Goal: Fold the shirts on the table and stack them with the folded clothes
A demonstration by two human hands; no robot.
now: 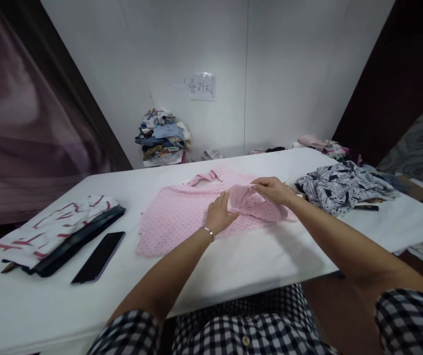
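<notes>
A pink shirt point(174, 212) with small dark dots lies spread on the white table, its collar toward the far side. My left hand point(219, 214), with a bracelet at the wrist, rests on the shirt; its fingers are stretched and the thumb is apart. To its right, my right hand point(272, 190) pinches a raised part of the same shirt, which looks like a sleeve, and holds it folded over the body. Fabric between the two hands is lifted and loosely bunched. The right fingertips are partly hidden by cloth.
A phone point(99, 257) lies at the left beside folded white-and-red and dark garments point(63, 229). A crumpled black-and-white printed garment point(344, 187) sits at the right. Behind the table point(233, 268) stands a clothes pile point(165, 138), below a paper sign point(201, 87) on the wall.
</notes>
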